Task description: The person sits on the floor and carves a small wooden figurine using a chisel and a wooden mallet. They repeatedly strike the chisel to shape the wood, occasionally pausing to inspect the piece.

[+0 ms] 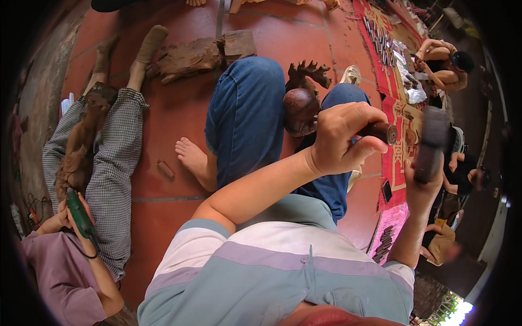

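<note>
Between my jeans-clad knees sits a dark wood carving [300, 113], rounded below with jagged, antler-like branches at the top. My left hand [348, 136] is wrapped round a chisel [385, 132]; its round wooden butt faces right, and the blade is hidden by the hand. To its right, my right hand [426, 179] grips a dark mallet [433, 138], raised and smeared by motion. The mallet's head is a little apart from the chisel's butt.
At left a person works a green power tool [80, 216] on a long wood piece [87, 136]. A rough log [201, 57] lies on the red tiles ahead. Chisels [380, 43] line a red mat [375, 70] at right; a dark phone-like slab [386, 191] lies nearby. Several people sit beyond.
</note>
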Demonstrator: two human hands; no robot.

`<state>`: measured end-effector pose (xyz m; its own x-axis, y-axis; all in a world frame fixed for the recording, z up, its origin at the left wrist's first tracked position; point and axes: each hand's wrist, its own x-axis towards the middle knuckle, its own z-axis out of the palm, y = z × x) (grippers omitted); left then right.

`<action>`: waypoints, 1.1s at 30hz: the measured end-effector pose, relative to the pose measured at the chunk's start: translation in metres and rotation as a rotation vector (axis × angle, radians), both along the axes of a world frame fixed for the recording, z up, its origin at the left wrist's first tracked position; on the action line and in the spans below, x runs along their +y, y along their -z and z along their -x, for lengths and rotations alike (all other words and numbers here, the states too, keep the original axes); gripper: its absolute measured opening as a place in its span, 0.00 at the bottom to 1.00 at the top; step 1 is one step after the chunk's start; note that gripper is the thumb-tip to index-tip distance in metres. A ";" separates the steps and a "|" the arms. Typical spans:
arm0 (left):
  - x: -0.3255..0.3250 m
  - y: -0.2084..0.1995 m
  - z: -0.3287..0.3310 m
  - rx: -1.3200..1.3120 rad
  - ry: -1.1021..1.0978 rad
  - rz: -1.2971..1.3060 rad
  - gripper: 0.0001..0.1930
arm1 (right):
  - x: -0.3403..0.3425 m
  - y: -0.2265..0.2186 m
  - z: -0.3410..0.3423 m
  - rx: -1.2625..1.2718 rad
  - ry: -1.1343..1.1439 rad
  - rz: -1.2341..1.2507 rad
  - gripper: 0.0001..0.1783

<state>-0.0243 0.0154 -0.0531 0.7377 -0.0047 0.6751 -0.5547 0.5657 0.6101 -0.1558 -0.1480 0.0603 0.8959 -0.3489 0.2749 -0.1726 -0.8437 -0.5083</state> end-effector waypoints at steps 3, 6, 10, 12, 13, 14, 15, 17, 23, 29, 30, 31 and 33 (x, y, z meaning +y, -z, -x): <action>-0.004 -0.004 0.000 -0.034 -0.038 -0.043 0.25 | -0.003 -0.002 0.001 -0.026 -0.070 -0.045 0.35; -0.009 -0.002 -0.001 -0.041 -0.091 -0.044 0.23 | -0.002 -0.004 -0.003 0.015 -0.097 0.161 0.34; -0.012 -0.005 0.000 -0.042 -0.117 -0.087 0.21 | -0.015 0.001 0.006 -0.030 -0.018 -0.046 0.35; -0.012 -0.009 0.002 -0.039 -0.116 -0.143 0.20 | -0.010 -0.004 0.003 0.019 -0.084 0.128 0.33; -0.014 -0.007 0.001 -0.040 -0.124 -0.142 0.20 | -0.007 -0.005 0.001 0.073 -0.132 0.293 0.31; -0.016 -0.002 0.000 -0.041 -0.132 -0.142 0.20 | -0.007 -0.005 -0.001 0.085 -0.117 0.282 0.28; -0.018 0.000 -0.001 -0.038 -0.133 -0.131 0.20 | -0.013 -0.001 0.003 0.046 -0.020 0.137 0.28; -0.019 -0.001 -0.004 -0.061 -0.175 -0.133 0.20 | -0.027 0.006 0.014 0.011 0.121 -0.095 0.28; -0.014 -0.025 0.002 -0.174 -0.117 -0.177 0.19 | -0.024 0.009 0.018 0.076 0.033 -0.050 0.26; -0.021 -0.017 0.004 -0.103 -0.087 -0.224 0.17 | -0.027 0.016 0.012 0.021 0.030 -0.140 0.24; -0.024 -0.017 0.003 -0.096 -0.085 -0.217 0.16 | -0.022 0.014 0.008 0.029 0.037 -0.149 0.24; -0.026 -0.016 0.003 -0.089 -0.084 -0.210 0.16 | -0.020 0.014 0.005 0.037 0.044 -0.158 0.24; -0.027 -0.016 0.003 -0.077 -0.059 -0.222 0.16 | -0.023 0.015 0.002 -0.012 -0.018 -0.145 0.26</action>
<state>-0.0276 -0.0111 -0.0370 0.6878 -0.1178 0.7163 -0.6324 0.3873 0.6709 -0.1581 -0.1710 0.0451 0.8995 -0.3696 0.2331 -0.1514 -0.7642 -0.6270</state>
